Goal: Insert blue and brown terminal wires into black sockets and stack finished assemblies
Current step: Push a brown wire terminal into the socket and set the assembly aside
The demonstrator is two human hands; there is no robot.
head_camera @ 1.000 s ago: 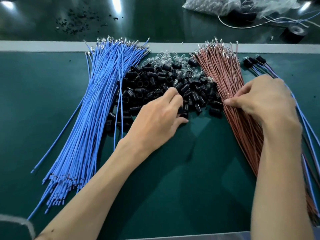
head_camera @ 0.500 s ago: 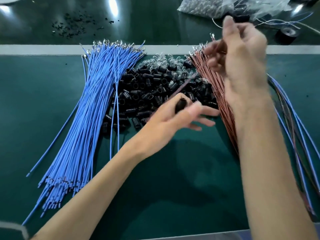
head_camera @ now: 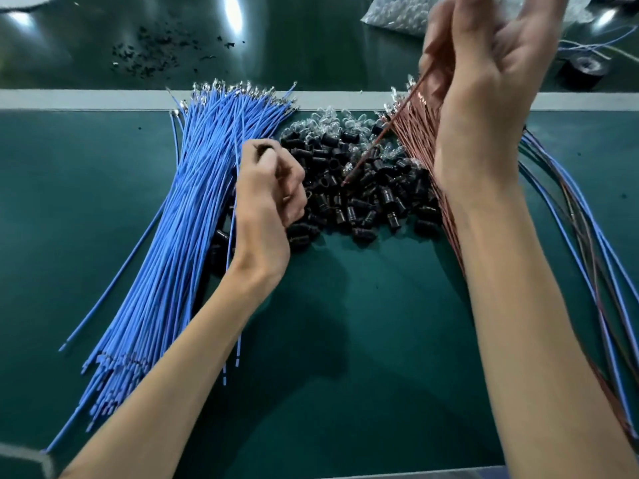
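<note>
A fan of blue wires [head_camera: 179, 216] lies on the green mat at the left, and a heap of black sockets [head_camera: 359, 188] sits in the middle. Brown wires [head_camera: 411, 133] lie bundled at the right. My left hand [head_camera: 266, 198] hovers at the blue bundle's right edge, fingers curled round a black socket [head_camera: 264, 148] at its fingertips. My right hand [head_camera: 484, 74] is raised high above the brown bundle and pinches one brown wire [head_camera: 380, 136], which hangs down to the left over the sockets. Finished blue and brown assemblies [head_camera: 587, 257] lie at the far right.
Small clear glass bulbs [head_camera: 325, 119] are mixed in at the heap's far side. Beyond the grey strip [head_camera: 103, 98] lie black scraps [head_camera: 148, 57], a plastic bag of parts [head_camera: 394, 15] and a roll of black tape [head_camera: 584, 69]. Bare mat [head_camera: 363, 340] shows between my forearms.
My left hand picked a socket from the heap and moved left to the blue wires. My right hand drew one brown wire out of its bundle and lifted it high.
</note>
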